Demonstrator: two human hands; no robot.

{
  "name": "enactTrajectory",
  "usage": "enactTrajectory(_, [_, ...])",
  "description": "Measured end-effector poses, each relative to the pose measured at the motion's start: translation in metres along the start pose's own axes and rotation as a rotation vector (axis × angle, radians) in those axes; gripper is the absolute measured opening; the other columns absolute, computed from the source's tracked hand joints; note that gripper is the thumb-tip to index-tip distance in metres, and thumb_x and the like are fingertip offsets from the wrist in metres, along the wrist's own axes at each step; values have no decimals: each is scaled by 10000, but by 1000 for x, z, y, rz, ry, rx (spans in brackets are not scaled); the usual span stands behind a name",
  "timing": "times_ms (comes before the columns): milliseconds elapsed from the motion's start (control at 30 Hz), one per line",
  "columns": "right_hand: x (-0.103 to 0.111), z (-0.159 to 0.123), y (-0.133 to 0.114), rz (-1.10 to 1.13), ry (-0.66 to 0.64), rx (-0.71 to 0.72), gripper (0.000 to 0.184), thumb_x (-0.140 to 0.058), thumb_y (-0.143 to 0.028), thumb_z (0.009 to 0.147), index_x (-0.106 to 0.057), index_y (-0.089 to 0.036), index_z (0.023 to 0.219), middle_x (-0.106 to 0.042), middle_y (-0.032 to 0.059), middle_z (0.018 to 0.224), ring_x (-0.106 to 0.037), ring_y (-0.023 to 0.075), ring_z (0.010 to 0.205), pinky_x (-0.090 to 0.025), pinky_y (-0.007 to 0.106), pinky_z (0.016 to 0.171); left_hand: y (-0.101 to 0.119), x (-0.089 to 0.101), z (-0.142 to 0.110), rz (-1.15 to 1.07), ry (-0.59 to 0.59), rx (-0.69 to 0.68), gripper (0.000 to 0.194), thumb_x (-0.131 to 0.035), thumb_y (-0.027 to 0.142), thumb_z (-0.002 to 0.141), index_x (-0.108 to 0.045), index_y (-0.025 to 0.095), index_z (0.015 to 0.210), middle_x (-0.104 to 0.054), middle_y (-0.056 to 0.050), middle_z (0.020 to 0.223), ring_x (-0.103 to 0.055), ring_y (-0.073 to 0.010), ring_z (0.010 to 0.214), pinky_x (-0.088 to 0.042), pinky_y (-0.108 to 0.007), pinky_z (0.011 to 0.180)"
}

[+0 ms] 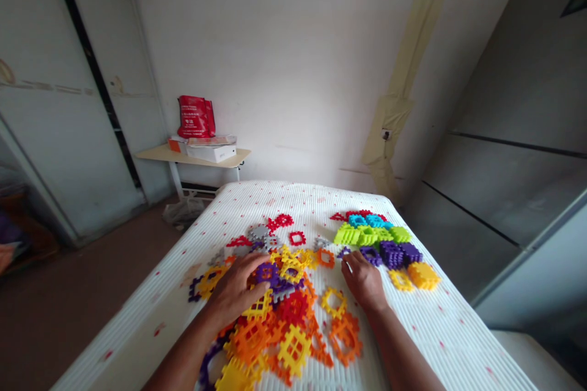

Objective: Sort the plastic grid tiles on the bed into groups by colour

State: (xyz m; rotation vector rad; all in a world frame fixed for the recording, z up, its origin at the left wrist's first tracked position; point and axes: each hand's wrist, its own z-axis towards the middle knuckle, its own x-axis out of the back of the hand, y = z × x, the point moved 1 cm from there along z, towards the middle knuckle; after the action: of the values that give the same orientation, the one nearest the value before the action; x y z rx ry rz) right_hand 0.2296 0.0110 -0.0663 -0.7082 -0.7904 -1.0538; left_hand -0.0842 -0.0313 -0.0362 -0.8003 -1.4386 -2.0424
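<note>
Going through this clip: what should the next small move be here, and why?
Probably the left hand should lift the purple plastic lattice block at its fingertips onto the purple block group beside the right hand: blocks on that side lie grouped by colour, while this one sits in the mixed pile.

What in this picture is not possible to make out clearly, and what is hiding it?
Head view, left hand: its palm covers plastic pieces, so any held piece is hidden.
Head view, bottom edge: it cuts off a yellow plastic piece.
Head view, red bag: its print is too small to read.
</note>
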Motion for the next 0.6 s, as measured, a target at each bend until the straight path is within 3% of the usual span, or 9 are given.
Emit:
enactTrajectory(133, [1,0,-1,2,2,4,225,-411,-179,878,-597,-186,751,-599,28,745,-558,117,631,-307,217,538,-8,-4,3,62,54,-5,388,-482,325,802,-608,229,1156,-589,-59,1240,-508,-222,1179,-378,-392,1034])
enactTrajectory(367, [2,1,-3,4,-8,-3,244,-391,-179,882,-605,-191,765,-607,34,756,-560,119,648,-317,212,547,-9,-10,4,113,42,19,457,-590,248,684,-617,214,1139,-580,-66,1253,-507,-239,1179,-380,-385,1037])
enactTrajectory(600, [1,0,-3,14,-12,-8,244,-394,-170,886,-601,-191,758,-614,37,771,-569,126,660,-330,215,550,-6,-8,6,167,76,-31,345,-626,254,640,-669,216,981,-609,-61,1167,-541,-245,1099,-410,-372,987])
